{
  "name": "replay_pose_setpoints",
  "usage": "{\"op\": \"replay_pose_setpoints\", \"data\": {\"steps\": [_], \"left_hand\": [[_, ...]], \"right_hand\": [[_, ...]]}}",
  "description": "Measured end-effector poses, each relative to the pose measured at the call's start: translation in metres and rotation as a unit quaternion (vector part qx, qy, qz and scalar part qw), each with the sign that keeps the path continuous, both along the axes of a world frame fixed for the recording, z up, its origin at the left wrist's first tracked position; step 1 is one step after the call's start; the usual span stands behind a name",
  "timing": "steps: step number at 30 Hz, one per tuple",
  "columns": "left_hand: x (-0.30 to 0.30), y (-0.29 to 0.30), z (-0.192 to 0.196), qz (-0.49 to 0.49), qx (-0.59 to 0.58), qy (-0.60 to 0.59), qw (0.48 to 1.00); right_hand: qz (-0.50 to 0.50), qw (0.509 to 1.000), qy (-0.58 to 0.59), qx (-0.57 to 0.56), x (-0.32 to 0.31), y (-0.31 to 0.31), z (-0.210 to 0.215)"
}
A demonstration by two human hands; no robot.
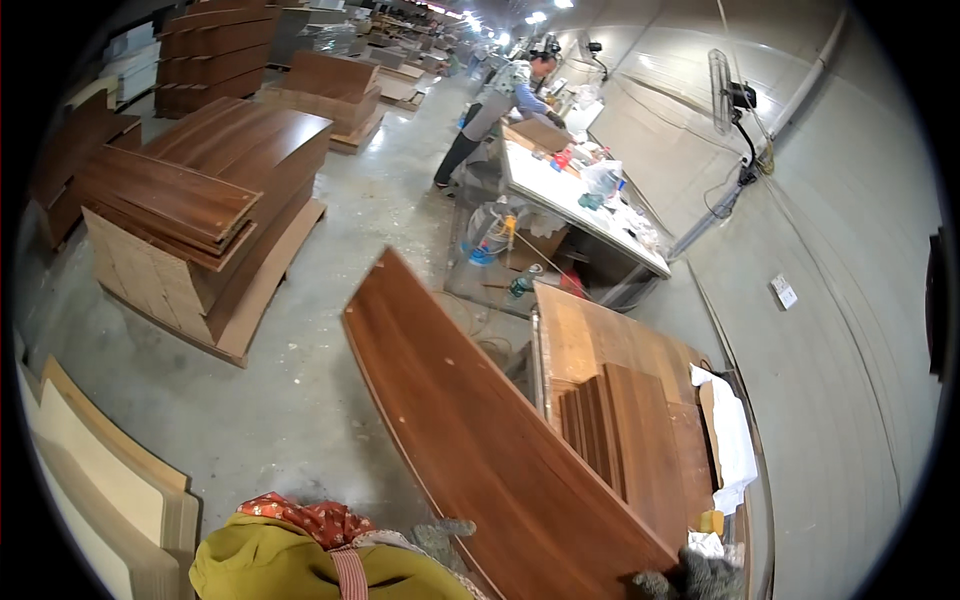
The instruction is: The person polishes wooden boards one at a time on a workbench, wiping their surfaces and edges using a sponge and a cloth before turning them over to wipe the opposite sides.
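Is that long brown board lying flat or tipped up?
Tipped: the long board slants, its near end at the gloved right hand, leaning beside the workbench.

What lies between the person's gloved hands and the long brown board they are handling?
Nothing visible. The left hand in a grey glove touches the long brown board at its near left edge, and the right hand grips its lower right corner beside the workbench.

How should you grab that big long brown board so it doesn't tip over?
Probably by its two long edges at the near end, one hand from each side. The long brown board is wide, flat and tilted. The gloved left hand and right hand sit about there.
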State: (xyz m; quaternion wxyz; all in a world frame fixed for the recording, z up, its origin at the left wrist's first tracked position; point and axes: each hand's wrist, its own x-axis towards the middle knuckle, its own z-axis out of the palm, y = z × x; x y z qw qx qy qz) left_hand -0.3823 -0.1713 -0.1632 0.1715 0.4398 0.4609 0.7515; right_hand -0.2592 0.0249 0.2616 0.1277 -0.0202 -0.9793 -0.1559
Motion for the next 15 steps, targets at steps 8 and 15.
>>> {"op": "replay_pose_setpoints", "data": {"steps": [8, 15], "left_hand": [[-0.01, -0.168, 0.016, 0.268, -0.039, -0.031, 0.962], [0.013, -0.341, 0.028, 0.632, -0.106, -0.09, 0.763]], "right_hand": [[0.351, 0.914, 0.033, 0.199, -0.112, -0.18, 0.028], [0.556, 0.805, 0.178, 0.104, -0.189, -0.305, 0.002]]}}
